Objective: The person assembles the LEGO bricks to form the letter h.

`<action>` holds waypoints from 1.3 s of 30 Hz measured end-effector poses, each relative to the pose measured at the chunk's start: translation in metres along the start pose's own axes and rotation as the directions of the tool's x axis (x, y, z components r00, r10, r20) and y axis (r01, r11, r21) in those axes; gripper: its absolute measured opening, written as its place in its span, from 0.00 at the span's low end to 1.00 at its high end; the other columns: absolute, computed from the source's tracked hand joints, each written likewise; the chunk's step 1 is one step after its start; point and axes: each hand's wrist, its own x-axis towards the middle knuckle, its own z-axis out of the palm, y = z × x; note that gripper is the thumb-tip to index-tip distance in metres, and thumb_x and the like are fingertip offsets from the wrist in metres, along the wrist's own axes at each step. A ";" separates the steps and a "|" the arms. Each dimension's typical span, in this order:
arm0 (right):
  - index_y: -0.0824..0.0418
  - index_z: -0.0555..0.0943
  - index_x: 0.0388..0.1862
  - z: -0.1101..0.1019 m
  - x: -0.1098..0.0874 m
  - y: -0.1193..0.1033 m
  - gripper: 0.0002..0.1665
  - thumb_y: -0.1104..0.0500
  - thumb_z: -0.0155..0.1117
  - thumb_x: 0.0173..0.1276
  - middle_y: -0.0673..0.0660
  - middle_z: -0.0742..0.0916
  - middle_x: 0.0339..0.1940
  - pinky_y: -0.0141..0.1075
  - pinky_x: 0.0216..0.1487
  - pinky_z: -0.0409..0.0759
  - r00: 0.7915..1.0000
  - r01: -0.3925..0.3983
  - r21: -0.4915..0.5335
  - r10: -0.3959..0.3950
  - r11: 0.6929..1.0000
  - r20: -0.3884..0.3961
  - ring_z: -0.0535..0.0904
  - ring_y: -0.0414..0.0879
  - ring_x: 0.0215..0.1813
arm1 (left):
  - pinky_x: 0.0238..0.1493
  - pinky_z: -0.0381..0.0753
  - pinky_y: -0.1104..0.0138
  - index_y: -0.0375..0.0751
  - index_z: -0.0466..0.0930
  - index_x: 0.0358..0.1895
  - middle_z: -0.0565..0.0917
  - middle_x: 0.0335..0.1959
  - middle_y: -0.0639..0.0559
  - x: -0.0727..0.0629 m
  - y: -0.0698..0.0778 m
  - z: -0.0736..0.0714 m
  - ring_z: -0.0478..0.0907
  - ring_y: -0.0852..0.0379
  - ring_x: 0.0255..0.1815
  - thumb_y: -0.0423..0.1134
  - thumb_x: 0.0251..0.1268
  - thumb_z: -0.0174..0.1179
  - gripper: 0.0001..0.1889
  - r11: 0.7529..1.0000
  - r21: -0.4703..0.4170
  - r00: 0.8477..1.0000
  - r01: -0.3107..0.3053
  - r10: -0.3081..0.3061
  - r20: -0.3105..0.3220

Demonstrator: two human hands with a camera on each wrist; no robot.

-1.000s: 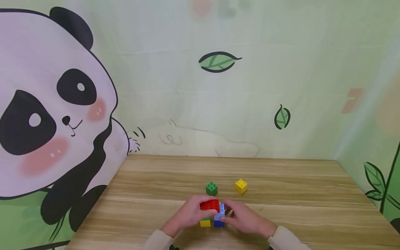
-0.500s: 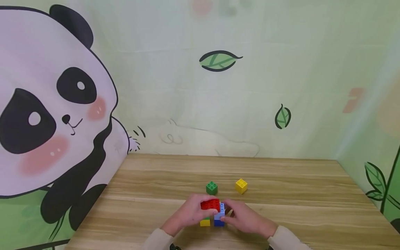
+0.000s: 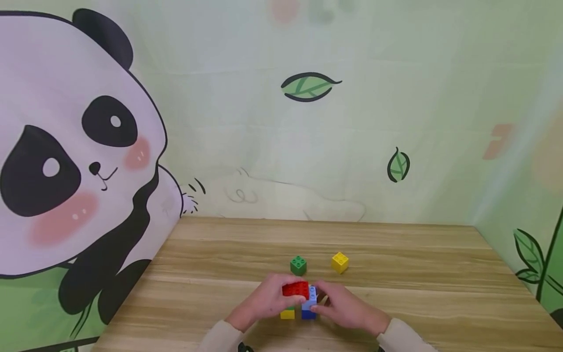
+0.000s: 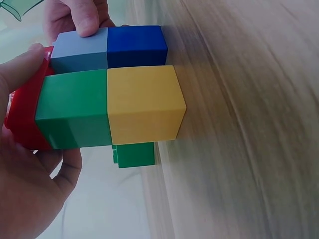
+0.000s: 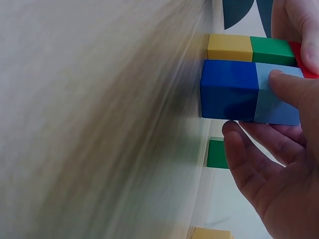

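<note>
My left hand [image 3: 270,297] grips a red brick [image 3: 294,289] between thumb and fingers. Beneath it stands a green brick [image 4: 75,107] on a yellow brick [image 4: 144,104]. Just to the right, a light blue brick [image 5: 279,97] sits on a dark blue brick [image 5: 229,89]; this pair stands upright on the table. My right hand [image 3: 347,305] pinches the light blue brick, thumb on the near side and fingers at the far side. In the left wrist view the red brick lies against the green brick's top and reaches the light blue one; whether it is pressed fully down I cannot tell.
Behind the hands, a loose green brick [image 3: 298,265] and a loose yellow brick [image 3: 339,262] rest on the wooden table [image 3: 220,254]. A cloth backdrop [image 3: 246,122] with a printed panda and leaves rises at the table's back edge.
</note>
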 end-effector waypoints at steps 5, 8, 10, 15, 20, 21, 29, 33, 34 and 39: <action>0.52 0.72 0.58 0.000 0.000 0.000 0.23 0.46 0.61 0.67 0.40 0.81 0.43 0.29 0.42 0.78 1.000 -0.021 0.016 0.021 1.000 0.009 0.77 0.38 0.44 | 0.32 0.77 0.73 0.46 0.81 0.53 0.80 0.34 0.62 -0.001 0.001 -0.001 0.75 0.66 0.31 0.49 0.59 0.64 0.20 1.000 0.030 1.000 0.003 -0.003 0.004; 0.51 0.72 0.58 -0.001 0.000 -0.001 0.23 0.47 0.61 0.67 0.40 0.81 0.43 0.29 0.42 0.78 1.000 -0.027 0.025 0.027 0.999 0.016 0.77 0.38 0.43 | 0.31 0.77 0.73 0.47 0.81 0.53 0.80 0.34 0.62 -0.001 0.002 -0.001 0.74 0.66 0.30 0.49 0.59 0.65 0.20 0.999 0.046 1.000 0.009 -0.009 0.004; 0.51 0.73 0.57 -0.001 0.000 -0.001 0.22 0.47 0.61 0.67 0.40 0.81 0.43 0.29 0.42 0.78 1.000 -0.026 0.024 0.026 0.999 0.016 0.77 0.38 0.43 | 0.31 0.77 0.73 0.47 0.81 0.53 0.80 0.34 0.62 -0.002 0.002 -0.001 0.74 0.66 0.30 0.49 0.59 0.65 0.20 0.999 0.047 1.000 0.015 -0.015 0.004; 0.51 0.73 0.57 -0.002 0.000 -0.002 0.22 0.49 0.62 0.67 0.40 0.81 0.43 0.29 0.41 0.78 1.000 -0.028 0.020 0.028 0.999 0.014 0.77 0.37 0.43 | 0.32 0.77 0.73 0.47 0.80 0.53 0.79 0.34 0.62 -0.002 0.003 -0.001 0.74 0.65 0.31 0.50 0.59 0.65 0.20 0.999 0.021 0.999 0.032 -0.032 0.001; 0.52 0.73 0.58 -0.002 0.000 -0.002 0.23 0.47 0.62 0.66 0.41 0.81 0.43 0.28 0.41 0.78 0.999 -0.037 0.018 0.037 0.999 0.013 0.77 0.37 0.43 | 0.35 0.77 0.71 0.49 0.79 0.56 0.80 0.40 0.61 -0.004 -0.004 -0.001 0.75 0.63 0.35 0.50 0.58 0.66 0.23 0.995 -0.063 0.997 0.079 -0.080 -0.010; 0.52 0.73 0.57 -0.001 0.000 -0.002 0.23 0.47 0.62 0.66 0.42 0.81 0.43 0.29 0.41 0.78 0.999 -0.038 0.018 0.038 0.999 0.012 0.77 0.37 0.43 | 0.35 0.77 0.70 0.49 0.78 0.56 0.79 0.41 0.60 -0.005 -0.006 -0.002 0.75 0.62 0.35 0.50 0.57 0.66 0.23 0.993 -0.077 0.996 0.087 -0.089 -0.018; 0.53 0.73 0.58 -0.001 -0.001 -0.004 0.24 0.48 0.63 0.66 0.42 0.81 0.43 0.30 0.40 0.78 0.998 -0.068 0.008 0.068 0.998 -0.003 0.77 0.37 0.41 | 0.42 0.75 0.66 0.46 0.79 0.53 0.81 0.41 0.62 -0.016 -0.020 -0.010 0.75 0.59 0.41 0.46 0.55 0.68 0.22 0.994 -0.110 0.995 0.016 -0.027 -0.094; 0.54 0.73 0.59 -0.001 -0.001 -0.005 0.25 0.48 0.64 0.65 0.42 0.81 0.44 0.30 0.40 0.78 0.997 -0.075 -0.003 0.075 0.997 -0.002 0.76 0.37 0.42 | 0.44 0.75 0.66 0.48 0.81 0.51 0.82 0.39 0.64 -0.020 -0.023 -0.012 0.75 0.60 0.43 0.46 0.55 0.68 0.19 0.992 -0.121 0.994 0.028 -0.040 -0.104; 0.54 0.73 0.59 -0.001 -0.001 -0.005 0.25 0.48 0.64 0.65 0.42 0.81 0.44 0.30 0.40 0.78 0.997 -0.075 -0.008 0.075 0.997 -0.002 0.76 0.37 0.42 | 0.43 0.75 0.66 0.48 0.81 0.50 0.82 0.39 0.64 -0.021 -0.023 -0.012 0.76 0.60 0.42 0.46 0.55 0.69 0.18 0.992 -0.122 0.993 0.032 -0.045 -0.108; 0.50 0.74 0.56 -0.004 -0.001 -0.007 0.22 0.48 0.64 0.65 0.42 0.81 0.43 0.30 0.40 0.77 0.997 -0.082 -0.026 0.083 0.996 0.009 0.76 0.37 0.41 | 0.42 0.76 0.67 0.49 0.82 0.46 0.82 0.37 0.63 -0.023 -0.025 -0.012 0.77 0.60 0.41 0.45 0.54 0.69 0.15 0.988 -0.145 0.991 0.051 -0.068 -0.114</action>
